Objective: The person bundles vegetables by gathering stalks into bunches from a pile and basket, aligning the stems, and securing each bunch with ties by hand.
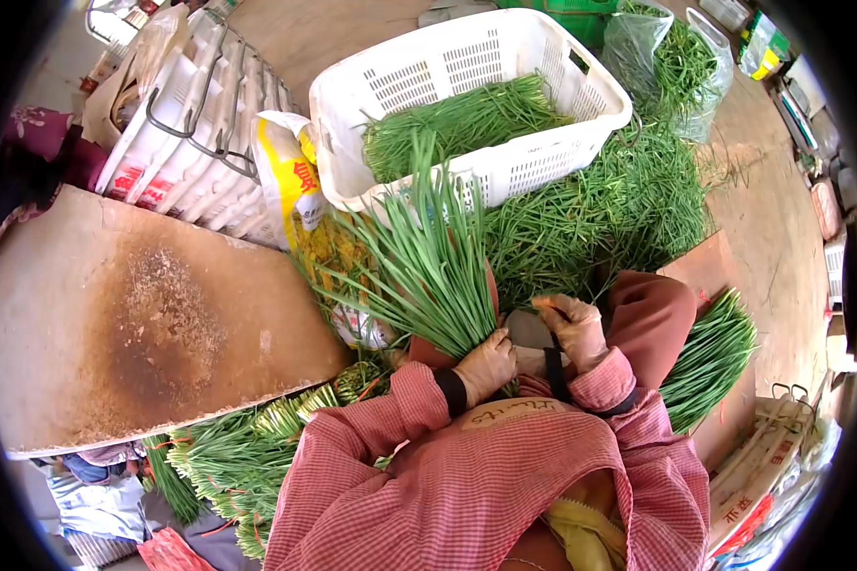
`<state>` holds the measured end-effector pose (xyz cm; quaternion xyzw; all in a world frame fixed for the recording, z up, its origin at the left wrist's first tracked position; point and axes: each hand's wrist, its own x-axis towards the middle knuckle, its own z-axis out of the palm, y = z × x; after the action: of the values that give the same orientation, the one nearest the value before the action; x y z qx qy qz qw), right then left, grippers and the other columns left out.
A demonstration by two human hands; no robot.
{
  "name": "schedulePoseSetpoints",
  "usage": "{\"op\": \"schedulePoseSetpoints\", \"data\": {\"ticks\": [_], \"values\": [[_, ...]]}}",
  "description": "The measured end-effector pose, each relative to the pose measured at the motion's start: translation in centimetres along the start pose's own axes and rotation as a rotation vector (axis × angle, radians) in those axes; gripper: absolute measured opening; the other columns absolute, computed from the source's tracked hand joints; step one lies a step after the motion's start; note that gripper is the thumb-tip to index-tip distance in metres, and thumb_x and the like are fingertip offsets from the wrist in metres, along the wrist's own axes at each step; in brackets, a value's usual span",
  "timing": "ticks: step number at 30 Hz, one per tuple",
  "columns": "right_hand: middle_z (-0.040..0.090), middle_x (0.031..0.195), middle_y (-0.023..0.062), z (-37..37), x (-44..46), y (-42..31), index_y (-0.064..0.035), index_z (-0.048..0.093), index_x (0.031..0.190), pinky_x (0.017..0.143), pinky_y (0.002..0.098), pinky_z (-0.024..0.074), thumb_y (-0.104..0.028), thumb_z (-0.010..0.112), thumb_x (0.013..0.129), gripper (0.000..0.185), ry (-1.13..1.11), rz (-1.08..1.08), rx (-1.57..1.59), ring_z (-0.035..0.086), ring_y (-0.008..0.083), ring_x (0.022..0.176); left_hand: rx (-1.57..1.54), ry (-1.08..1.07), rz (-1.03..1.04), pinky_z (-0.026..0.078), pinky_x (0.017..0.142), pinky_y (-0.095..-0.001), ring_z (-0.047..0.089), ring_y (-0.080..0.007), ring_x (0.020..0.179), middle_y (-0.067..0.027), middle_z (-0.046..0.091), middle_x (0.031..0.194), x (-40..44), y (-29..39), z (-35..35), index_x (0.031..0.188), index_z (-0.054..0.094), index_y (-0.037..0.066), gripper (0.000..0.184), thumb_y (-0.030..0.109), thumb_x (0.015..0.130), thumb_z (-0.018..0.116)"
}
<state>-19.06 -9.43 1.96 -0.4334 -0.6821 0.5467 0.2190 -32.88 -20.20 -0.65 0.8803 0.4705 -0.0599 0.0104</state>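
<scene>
My left hand (pixel 487 368) is wrapped round the lower end of a large bunch of long green stalks (pixel 428 266), whose tips fan out up and to the left. To its right, my right hand (pixel 573 328) is raised, its fingers bent together near a small orange thing at the fingertips, too small to make out. A white plastic basket (pixel 552 157) with more green stalks (pixel 467 119) inside stands beyond the hands. Loose stalks (pixel 609 209) lie heaped beside and below the basket. Another bunch (pixel 709 357) rests right of my knee.
A brown-stained board (pixel 167 324) spans the left side. Tied bundles (pixel 243 457) are piled below it. Stacked white crates (pixel 205 133) and a yellow-white bag (pixel 290 176) stand upper left. Clear bags of greens (pixel 681 71) are upper right. Part of another person (pixel 52 143) shows at far left.
</scene>
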Motion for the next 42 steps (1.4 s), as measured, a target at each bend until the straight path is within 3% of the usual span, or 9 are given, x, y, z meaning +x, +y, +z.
{"op": "schedulePoseSetpoints", "data": {"ticks": [5,7,9,15,19,29,36,39,42], "values": [[0.063,0.084,0.0125,3.7,3.5,-6.8,-0.0131,0.061,0.103,0.06,0.0256,0.0487,-0.005,0.062,0.073,0.031,0.021,-0.431,-0.201,0.06,0.0179,0.066,-0.106,-0.099,0.005,0.03,0.096,-0.0376,0.051,-0.0193,0.09,-0.0029,0.058,0.085,0.4,0.3,0.9,0.08,0.062,0.012,0.018,0.018,0.072,0.048],[0.06,0.073,0.0111,4.9,5.4,-8.3,-0.0173,0.056,0.11,0.058,0.0318,0.0481,-0.013,0.06,0.075,0.036,-0.112,-0.439,-0.472,0.058,0.0225,0.062,-0.099,0.356,-0.069,0.028,0.098,-0.0374,0.047,-0.0193,0.1,-0.0039,0.055,0.1,0.7,0.8,3.7,0.088,0.063,0.012,0.024,0.021,0.073,0.047],[0.06,0.074,0.0126,7.2,8.5,-4.0,-0.0177,0.054,0.111,0.058,0.0343,0.0477,-0.019,0.059,0.076,0.035,-0.181,-0.613,-0.484,0.058,0.0239,0.061,-0.007,0.275,-0.066,0.024,0.1,-0.0399,0.04,-0.0205,0.111,-0.0049,0.049,0.112,0.6,1.0,4.1,0.091,0.064,0.014,0.026,0.024,0.073,0.047],[0.065,0.078,0.0109,3.0,7.4,-4.2,-0.0048,0.065,0.075,0.06,0.0284,0.0509,-0.011,0.063,0.073,0.007,-0.028,-0.526,-0.199,0.062,0.0201,0.066,0.165,0.095,-0.126,0.018,0.1,-0.0466,0.041,-0.0248,0.111,-0.0043,0.054,0.101,-0.2,0.6,-0.7,0.082,0.066,0.016,0.021,0.023,0.073,0.049],[0.064,0.073,0.0079,-1.4,7.3,1.2,-0.0032,0.064,0.077,0.055,0.0207,0.0461,-0.007,0.062,0.077,0.005,0.295,0.106,0.231,0.057,0.0092,0.062,0.185,0.157,-0.064,0.016,0.101,-0.0467,0.041,-0.0247,0.111,-0.0041,0.056,0.098,-0.2,0.1,-0.7,0.082,0.065,0.015,0.021,0.022,0.073,0.048],[0.057,0.065,0.0079,2.7,4.2,-1.8,-0.0029,0.062,0.089,0.05,0.0257,0.0442,-0.012,0.07,0.069,0.023,0.008,-0.273,-0.369,0.052,0.0144,0.053,-0.008,0.262,0.112,0.019,0.101,-0.0429,0.043,-0.0212,0.108,-0.0032,0.056,0.096,2.6,0.2,1.6,0.094,0.06,0.011,0.029,0.024,0.072,0.045],[0.06,0.073,0.0072,-0.4,-0.9,-0.9,-0.005,0.051,0.085,0.06,0.0258,0.0483,-0.019,0.055,0.084,0.014,-0.132,0.395,1.039,0.059,0.0156,0.067,-0.019,0.252,0.348,0.028,0.095,-0.0322,0.047,-0.0159,0.101,0.0,0.054,0.091,1.5,-1.3,-0.1,0.08,0.056,0.013,0.014,0.021,0.071,0.047],[0.058,0.067,0.0051,0.4,-0.6,3.7,-0.0065,0.052,0.083,0.052,0.0273,0.0451,-0.015,0.053,0.084,0.009,-0.179,0.31,0.838,0.058,0.0151,0.062,-0.042,0.321,0.416,0.029,0.096,-0.0326,0.048,-0.0168,0.101,-0.0009,0.054,0.091,1.3,-1.5,-0.8,0.073,0.055,0.013,0.009,0.019,0.071,0.048],[0.057,0.061,0.0078,0.4,0.2,8.9,-0.006,0.054,0.079,0.05,0.0334,0.045,-0.016,0.059,0.077,0.011,0.109,0.202,-0.111,0.057,0.0209,0.056,-0.134,0.282,0.374,0.026,0.101,-0.0351,0.05,-0.0184,0.099,-0.0001,0.055,0.085,1.7,-1.8,-1.3,0.071,0.056,0.012,0.009,0.018,0.072,0.049]]}}
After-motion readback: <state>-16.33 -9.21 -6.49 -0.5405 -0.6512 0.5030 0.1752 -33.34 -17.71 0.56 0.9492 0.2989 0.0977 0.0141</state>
